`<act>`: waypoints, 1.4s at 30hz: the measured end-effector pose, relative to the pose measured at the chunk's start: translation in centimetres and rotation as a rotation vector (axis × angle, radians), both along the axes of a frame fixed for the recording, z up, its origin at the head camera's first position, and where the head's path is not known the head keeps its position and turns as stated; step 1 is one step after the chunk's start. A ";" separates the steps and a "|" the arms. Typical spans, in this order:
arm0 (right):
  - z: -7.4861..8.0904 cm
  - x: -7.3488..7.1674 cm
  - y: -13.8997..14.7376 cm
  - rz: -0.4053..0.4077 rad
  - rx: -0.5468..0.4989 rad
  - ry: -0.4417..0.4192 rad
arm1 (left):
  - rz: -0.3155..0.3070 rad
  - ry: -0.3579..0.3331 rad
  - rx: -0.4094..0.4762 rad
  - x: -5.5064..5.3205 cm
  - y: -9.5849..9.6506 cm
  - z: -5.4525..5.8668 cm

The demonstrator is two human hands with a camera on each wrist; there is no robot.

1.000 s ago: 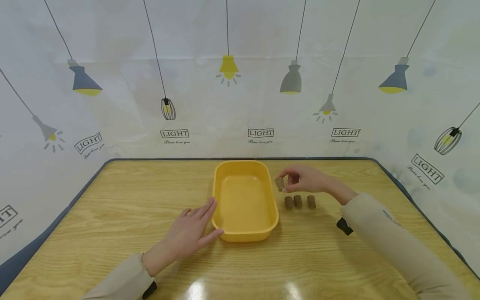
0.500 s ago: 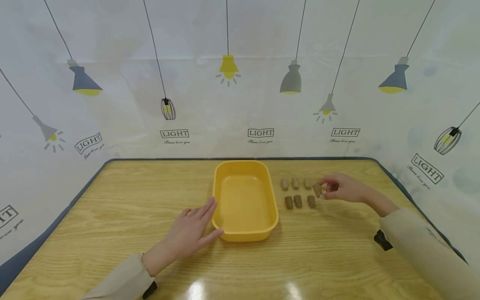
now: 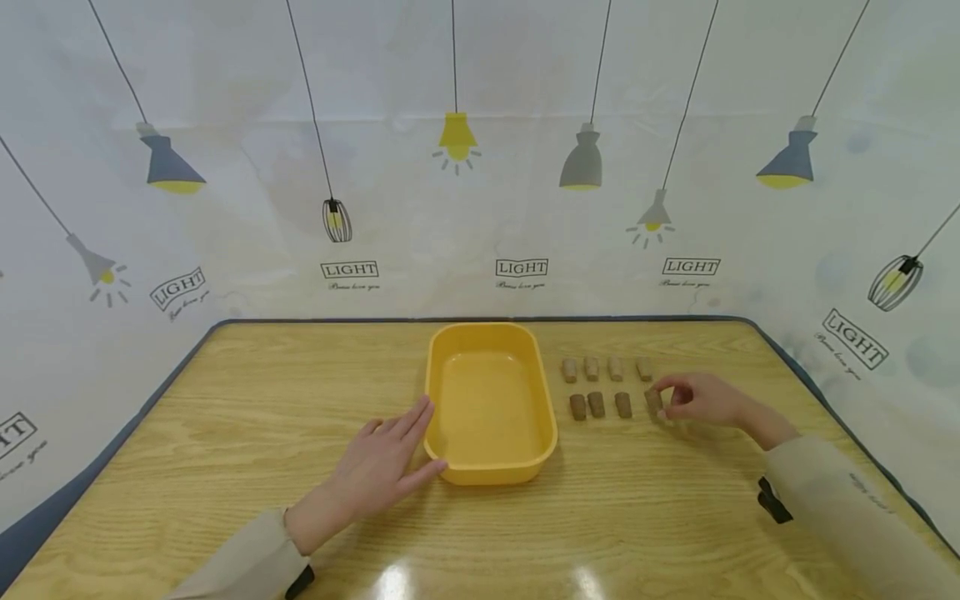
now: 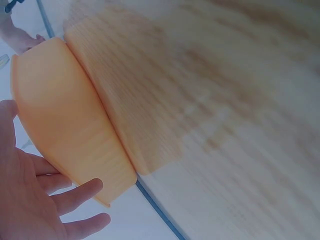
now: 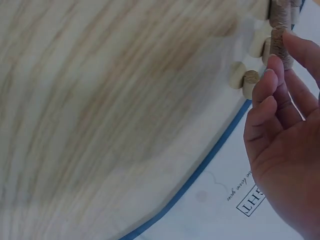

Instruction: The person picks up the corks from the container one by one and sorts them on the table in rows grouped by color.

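Note:
My right hand (image 3: 705, 400) pinches a cork stopper (image 3: 654, 403) between thumb and fingertips at the right end of the front row. In the right wrist view the speckled cork (image 5: 280, 47) stands upright between the fingers, with other corks behind it. Beside it in the head view are the front-row corks (image 3: 623, 406), and behind runs a back row of corks (image 3: 615, 369). My left hand (image 3: 375, 458) rests its outspread fingers against the left side of a yellow plastic tub (image 3: 491, 475); its fingers are straight or lightly bent in the left wrist view (image 4: 35, 200).
The tub stands at mid-table, left of the corks, with nothing inside. A wood-grain table (image 3: 285, 375) has a dark blue edge (image 3: 360, 320) at the back. Behind it hangs a white backdrop (image 3: 420, 217) printed with lamps.
My right hand has carried a cork from beside the tub rightward, then nearer, to the end of the front row. The back row now shows fully. The left hand stays put.

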State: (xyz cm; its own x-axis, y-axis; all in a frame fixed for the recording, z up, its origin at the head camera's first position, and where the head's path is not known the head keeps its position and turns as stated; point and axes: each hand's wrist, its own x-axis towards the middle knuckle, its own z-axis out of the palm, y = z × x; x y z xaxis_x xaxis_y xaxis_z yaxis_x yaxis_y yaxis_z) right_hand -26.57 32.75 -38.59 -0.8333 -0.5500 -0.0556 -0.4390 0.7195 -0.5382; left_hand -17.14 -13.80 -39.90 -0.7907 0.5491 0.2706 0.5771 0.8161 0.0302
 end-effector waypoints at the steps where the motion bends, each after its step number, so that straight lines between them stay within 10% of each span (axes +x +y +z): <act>1: -0.2 -0.1 0.1 0.001 0.006 0.000 | -0.001 0.002 0.000 0.0 0.0 0.0; 42: -0.1 0.5 0.1 -0.090 -0.027 0.050 | -0.001 -0.005 0.002 0.0 0.1 0.1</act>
State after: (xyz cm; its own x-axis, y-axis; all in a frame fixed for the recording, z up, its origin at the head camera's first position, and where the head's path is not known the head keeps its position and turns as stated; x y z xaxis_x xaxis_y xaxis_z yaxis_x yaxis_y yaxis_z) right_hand -26.11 32.86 -38.73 -0.8806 -0.4739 0.0009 -0.4001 0.7425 -0.5373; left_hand -17.18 -13.73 -39.79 -0.7916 0.5492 0.2678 0.5776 0.8155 0.0350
